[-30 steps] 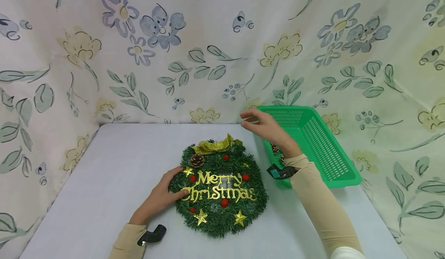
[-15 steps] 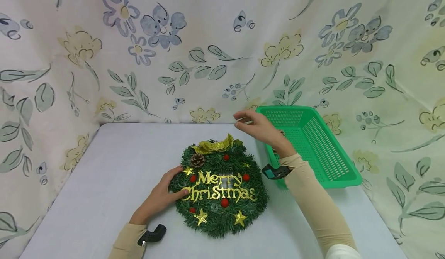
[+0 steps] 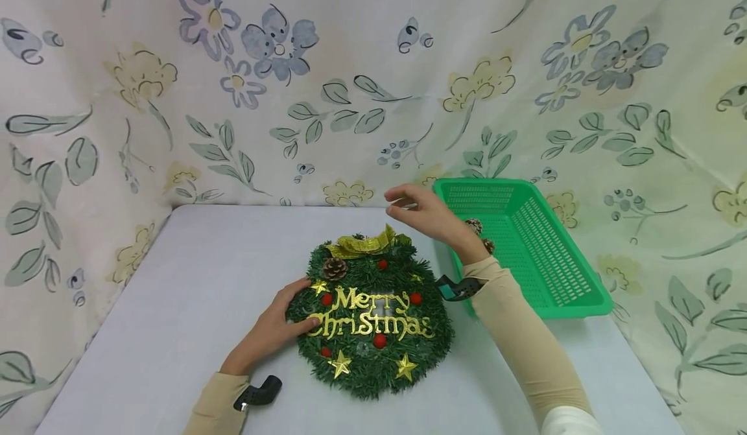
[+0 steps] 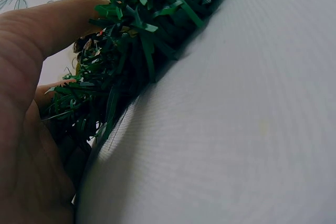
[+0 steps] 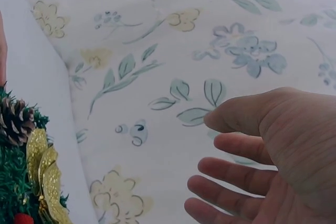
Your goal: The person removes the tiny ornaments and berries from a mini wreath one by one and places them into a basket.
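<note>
Your right hand (image 3: 421, 213) has moved left, fingers loosely apart, while your left hand (image 3: 267, 329) pinches the round green tinsel wreath (image 3: 373, 362), apparently steadying it, so next probably lower the right hand nearer.

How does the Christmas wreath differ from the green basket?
Shape: the wreath is roundish, while the basket is rectangular with slotted walls. Color: the wreath is dark green with gold and red trim; the basket is plain bright green. Contact: the left hand grips the wreath's edge; the right hand isn't holding the basket. Shared: both are green, and each has at least one pine cone.
</note>
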The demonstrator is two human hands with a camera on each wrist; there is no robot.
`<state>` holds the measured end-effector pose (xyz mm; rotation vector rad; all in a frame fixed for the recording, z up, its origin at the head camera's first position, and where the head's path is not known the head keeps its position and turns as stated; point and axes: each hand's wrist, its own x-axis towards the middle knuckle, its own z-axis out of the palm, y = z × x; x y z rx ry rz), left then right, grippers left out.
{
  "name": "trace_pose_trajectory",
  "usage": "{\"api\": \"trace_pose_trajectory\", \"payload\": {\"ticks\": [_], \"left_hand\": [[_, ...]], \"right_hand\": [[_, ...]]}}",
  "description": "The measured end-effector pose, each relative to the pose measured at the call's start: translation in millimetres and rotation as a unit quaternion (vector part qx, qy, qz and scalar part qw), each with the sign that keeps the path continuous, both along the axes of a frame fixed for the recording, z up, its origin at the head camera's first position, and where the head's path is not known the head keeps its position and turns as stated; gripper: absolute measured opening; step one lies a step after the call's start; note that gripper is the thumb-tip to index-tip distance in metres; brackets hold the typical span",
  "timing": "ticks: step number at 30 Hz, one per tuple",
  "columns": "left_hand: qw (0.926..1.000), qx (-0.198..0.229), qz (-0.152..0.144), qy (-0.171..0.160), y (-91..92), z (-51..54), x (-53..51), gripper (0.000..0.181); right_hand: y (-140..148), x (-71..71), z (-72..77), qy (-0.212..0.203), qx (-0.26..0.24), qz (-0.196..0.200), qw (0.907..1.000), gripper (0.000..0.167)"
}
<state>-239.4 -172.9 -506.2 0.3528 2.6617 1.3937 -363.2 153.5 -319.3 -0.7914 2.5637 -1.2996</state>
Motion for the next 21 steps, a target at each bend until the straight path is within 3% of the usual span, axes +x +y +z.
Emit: {"api": "trace_pose_trajectory", "payload": {"ticks": [21], "left_hand": [[1.0000, 0.004, 0.001, 0.001, -0.6, -2.8, -0.7, 0.086]], "right_hand": [[-20, -4.0, -10.0, -0.022, -0.017, 0.012, 0.9995, 0.037]]}}
